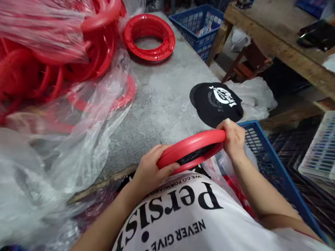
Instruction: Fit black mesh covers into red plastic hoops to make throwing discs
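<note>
A red plastic ring with black mesh inside it [192,146] is held edge-on in front of my chest, just off the near edge of the grey table [162,94]. My left hand [150,170] is closed round its left rim. My right hand [232,137] grips its right rim, thumb on top. Beyond my right hand a round black mesh piece with white print [216,103] lies at the table's right edge.
One red ring [149,36] lies flat at the back of the table. A heap of red rings in clear plastic wrap [52,59] fills the left side. A blue crate [272,167] stands below my right arm, another blue basket [199,24] behind the table.
</note>
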Available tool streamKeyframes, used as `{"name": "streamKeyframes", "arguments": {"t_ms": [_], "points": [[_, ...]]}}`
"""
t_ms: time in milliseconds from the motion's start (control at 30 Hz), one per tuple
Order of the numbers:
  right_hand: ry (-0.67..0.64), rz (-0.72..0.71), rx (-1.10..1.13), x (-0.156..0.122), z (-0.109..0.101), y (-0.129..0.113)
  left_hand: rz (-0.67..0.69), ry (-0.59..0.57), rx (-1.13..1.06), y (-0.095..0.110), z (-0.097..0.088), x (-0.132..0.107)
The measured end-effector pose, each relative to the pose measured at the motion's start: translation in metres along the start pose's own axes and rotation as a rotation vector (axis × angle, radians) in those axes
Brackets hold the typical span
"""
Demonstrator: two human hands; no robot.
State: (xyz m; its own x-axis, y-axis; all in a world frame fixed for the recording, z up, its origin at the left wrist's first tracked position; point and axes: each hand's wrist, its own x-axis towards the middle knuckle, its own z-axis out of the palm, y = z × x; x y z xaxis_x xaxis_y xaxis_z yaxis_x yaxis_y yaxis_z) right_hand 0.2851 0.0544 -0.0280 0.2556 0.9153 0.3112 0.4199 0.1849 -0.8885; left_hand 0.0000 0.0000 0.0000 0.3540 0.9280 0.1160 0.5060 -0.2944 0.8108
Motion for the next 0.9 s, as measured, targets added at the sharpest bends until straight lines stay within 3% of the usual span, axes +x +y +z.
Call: {"name": "streamKeyframes", "arguments": {"t_ms": [100,200,333,467,600,900], "points": [[-0.053,0.101,0.129,-0.019,0.015,0.014,-0.055,-0.053,0.079,0.016,-0.020,-0.002],[-0.132,0.043,0.127,-0.023,0.021,0.010,-0.086,-0.095,0.145,0.029,-0.031,-0.003],[-0.274,-0.312,-0.052,-0.013,0.018,-0.034,-0.059,-0.109,0.188,0.040,-0.028,0.001],[-0.477,-0.667,-0.429,-0.014,0.024,-0.083,-0.008,-0.120,0.219,0.046,-0.018,0.006],[-0.435,-0.790,-0.610,-0.020,0.037,-0.089,0.024,-0.120,0.228,0.042,-0.010,0.009],[-0.341,-0.791,-0.622,-0.017,0.039,-0.075,-0.018,-0.157,0.282,0.038,-0.004,0.015]]}}
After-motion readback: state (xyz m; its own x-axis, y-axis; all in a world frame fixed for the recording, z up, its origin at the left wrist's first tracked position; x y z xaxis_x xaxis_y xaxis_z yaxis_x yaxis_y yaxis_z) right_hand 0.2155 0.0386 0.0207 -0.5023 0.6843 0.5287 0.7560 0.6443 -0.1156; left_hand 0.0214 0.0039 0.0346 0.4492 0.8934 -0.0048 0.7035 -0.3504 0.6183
